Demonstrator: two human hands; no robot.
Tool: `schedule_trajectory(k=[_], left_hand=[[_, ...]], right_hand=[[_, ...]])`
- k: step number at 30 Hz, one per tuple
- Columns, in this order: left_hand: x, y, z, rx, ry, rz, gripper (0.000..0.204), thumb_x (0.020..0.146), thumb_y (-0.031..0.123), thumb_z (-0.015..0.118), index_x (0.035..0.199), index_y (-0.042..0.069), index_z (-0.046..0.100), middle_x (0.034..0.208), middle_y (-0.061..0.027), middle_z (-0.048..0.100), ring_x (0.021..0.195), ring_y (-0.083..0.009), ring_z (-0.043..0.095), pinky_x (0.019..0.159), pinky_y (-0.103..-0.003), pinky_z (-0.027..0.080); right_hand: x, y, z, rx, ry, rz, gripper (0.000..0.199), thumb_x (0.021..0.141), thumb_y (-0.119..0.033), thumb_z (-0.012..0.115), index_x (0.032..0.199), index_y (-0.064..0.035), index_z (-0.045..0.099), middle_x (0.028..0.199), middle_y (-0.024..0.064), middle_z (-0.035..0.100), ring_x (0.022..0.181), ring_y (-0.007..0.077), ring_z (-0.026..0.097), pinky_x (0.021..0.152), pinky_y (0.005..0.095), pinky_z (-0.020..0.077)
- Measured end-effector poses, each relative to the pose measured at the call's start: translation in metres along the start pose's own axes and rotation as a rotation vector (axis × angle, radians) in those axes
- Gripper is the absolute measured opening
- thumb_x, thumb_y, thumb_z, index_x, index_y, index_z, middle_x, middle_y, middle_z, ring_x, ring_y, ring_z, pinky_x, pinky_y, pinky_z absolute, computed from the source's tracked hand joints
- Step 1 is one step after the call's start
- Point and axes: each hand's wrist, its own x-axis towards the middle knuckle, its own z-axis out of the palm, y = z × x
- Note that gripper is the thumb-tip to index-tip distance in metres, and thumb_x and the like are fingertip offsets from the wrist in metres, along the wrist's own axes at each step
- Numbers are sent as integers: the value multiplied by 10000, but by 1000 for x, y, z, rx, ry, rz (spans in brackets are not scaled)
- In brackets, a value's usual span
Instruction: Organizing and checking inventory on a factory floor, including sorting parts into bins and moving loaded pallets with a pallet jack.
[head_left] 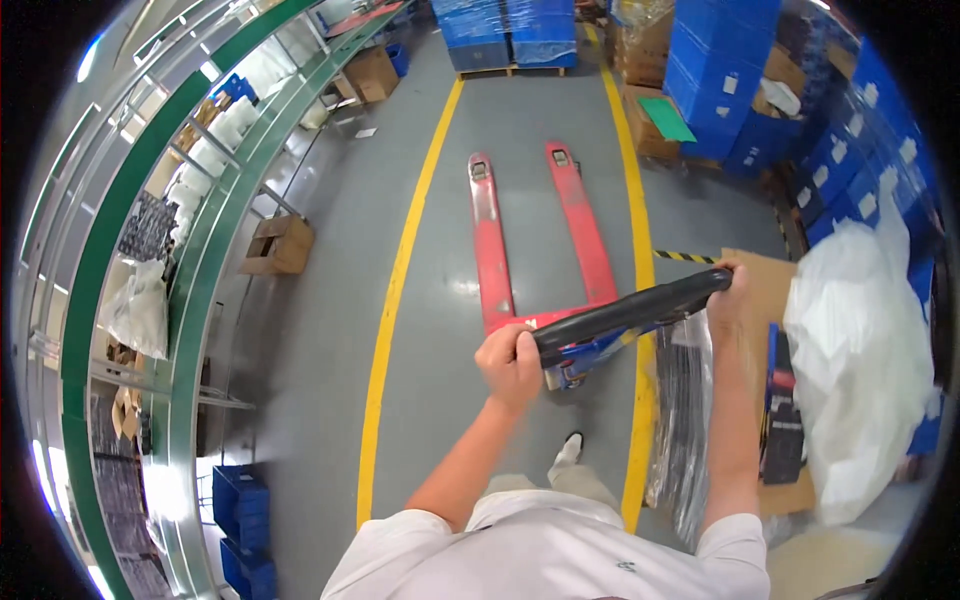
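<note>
I see a red pallet jack (540,235) on the grey floor (330,330), between two yellow lines (395,290), w/ its two long flat forks pointing away from me. Its black handle bar (630,308) is a smooth, glossy tube. My left hand (510,365) is wrapped round the bar's left end, fingers curled tight; my right hand (728,292) grips the right end, fingers closed over it. The jack's pump & wheels are mostly hidden under the bar. At right, a crinkly white plastic bag (860,370) sits on flat brown cardboard (765,300).
</note>
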Motion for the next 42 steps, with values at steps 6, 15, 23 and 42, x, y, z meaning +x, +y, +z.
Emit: schedule_trajectory(k=[6, 15, 23, 42], left_hand=[[87, -48, 34, 109, 112, -17, 220, 792, 97, 430, 662, -38, 546, 509, -77, 449, 467, -116, 429, 455, -264, 356], [254, -167, 64, 156, 302, 60, 264, 818, 111, 408, 636, -32, 535, 476, -24, 387, 460, -91, 383, 439, -261, 289], [418, -281, 106, 109, 198, -7, 284, 802, 121, 392, 605, -31, 529, 456, -33, 364, 429, -85, 372, 423, -263, 284], [718, -460, 250, 167, 302, 24, 331, 791, 168, 357, 597, -29, 540, 466, -51, 429, 442, -123, 412, 437, -276, 323]], right_hand=[[83, -16, 119, 184, -117, 60, 333, 809, -201, 312, 638, 2, 513, 579, 109, 516, 563, 215, 520, 576, 296, 403], [152, 0, 294, 346, -139, 131, 389, 853, -237, 296, 677, 21, 528, 575, 73, 500, 562, 161, 487, 550, 285, 381], [214, 28, 425, 191, -89, 29, 361, 870, -236, 328, 701, 9, 531, 593, 45, 506, 569, 147, 490, 545, 283, 377], [412, 121, 713, 361, -133, 7, 298, 843, -151, 355, 661, 16, 523, 599, 126, 520, 540, 252, 527, 512, 327, 393]])
